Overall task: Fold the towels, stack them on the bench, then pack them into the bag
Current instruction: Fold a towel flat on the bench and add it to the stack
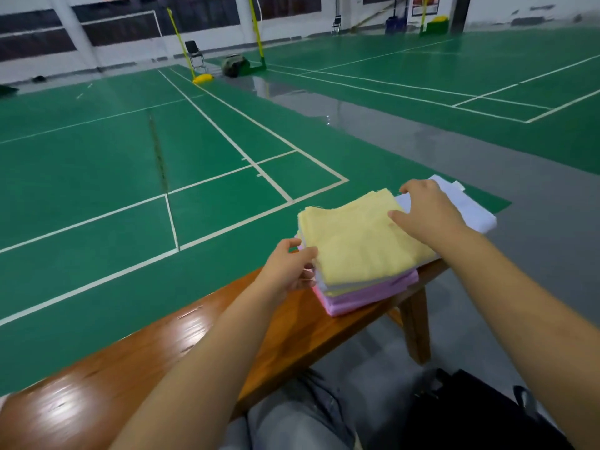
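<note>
— What sort of place is this?
— An indoor badminton hall. Green court flooring (pixel 97 151) marked with white boundary lines (pixel 227 138) fills the room, with grey walkways (pixel 422 147) between courts.
— Anything else?
— Yellow net posts (pixel 177 37) on weighted bases, a folding chair (pixel 194 55) at the far edge, and a glossy wooden bench (pixel 146 345) courtside.

No legible txt anywhere; red wall posters (pixel 425 4) too blurred to read.
</note>
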A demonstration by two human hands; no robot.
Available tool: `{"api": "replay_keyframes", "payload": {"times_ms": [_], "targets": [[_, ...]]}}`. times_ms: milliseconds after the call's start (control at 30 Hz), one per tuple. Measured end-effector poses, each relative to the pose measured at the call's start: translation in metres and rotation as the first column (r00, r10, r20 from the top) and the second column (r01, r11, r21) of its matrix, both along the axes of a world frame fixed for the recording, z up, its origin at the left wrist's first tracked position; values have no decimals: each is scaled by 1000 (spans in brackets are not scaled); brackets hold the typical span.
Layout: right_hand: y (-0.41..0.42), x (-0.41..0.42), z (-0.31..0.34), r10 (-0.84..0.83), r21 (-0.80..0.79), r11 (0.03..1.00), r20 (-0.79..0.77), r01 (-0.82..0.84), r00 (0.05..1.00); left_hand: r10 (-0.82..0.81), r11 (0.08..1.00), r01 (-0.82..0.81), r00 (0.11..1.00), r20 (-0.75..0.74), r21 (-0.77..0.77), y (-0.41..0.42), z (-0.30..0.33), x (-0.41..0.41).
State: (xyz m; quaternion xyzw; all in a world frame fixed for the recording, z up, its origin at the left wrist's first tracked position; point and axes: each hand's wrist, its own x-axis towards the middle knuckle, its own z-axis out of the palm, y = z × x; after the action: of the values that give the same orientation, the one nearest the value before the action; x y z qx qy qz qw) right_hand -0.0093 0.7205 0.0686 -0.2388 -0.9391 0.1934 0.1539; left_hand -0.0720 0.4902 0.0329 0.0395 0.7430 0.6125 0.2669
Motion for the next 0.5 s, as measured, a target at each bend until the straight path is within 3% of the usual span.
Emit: {"api": "replay_keyframes", "payload": {"times_ms": [133, 267, 500], "targets": [[-62, 12, 4, 245, -32, 967, -148, -252, 958, 76, 991, -82, 995, 59, 109, -51, -11, 24], [-146, 14, -20, 492, -175, 847, -98, -501, 865, 224, 961, -243, 965, 139, 134, -135, -35, 48], [-290, 8, -72, 697, -284, 670, -74, -685, 713, 575, 802, -589, 807, 132, 103, -281, -70, 108]]}}
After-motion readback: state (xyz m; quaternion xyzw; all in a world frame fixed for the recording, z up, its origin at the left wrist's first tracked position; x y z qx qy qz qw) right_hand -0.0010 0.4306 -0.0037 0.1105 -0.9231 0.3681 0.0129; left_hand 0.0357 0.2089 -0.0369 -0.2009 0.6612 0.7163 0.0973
